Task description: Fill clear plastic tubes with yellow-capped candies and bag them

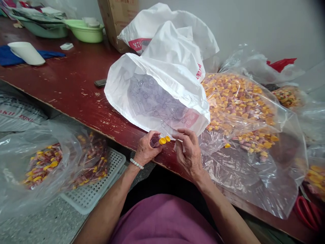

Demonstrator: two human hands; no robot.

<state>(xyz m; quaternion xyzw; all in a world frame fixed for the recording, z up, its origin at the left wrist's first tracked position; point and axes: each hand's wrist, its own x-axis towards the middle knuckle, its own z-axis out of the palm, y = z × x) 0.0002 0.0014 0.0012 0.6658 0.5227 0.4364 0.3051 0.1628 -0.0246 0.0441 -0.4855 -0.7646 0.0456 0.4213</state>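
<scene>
Red table (pixel 76 93); centre frame, left hand (pixel 145 149) clasps yellow-capped tubes (pixel 162 141), right hand (pixel 189 152) loosely spread: a holding step, I judge, next wanting steadiness.

The open white sack (pixel 175 79) looks like creased, matt plastic. Right of the sack, the clear plastic bag (pixel 243 178) is glossy and crinkled. Under the sack, the desk (pixel 73 89) is scuffed and chipped; behind the sack, the box (pixel 109 25) is matt cardboard.
</scene>
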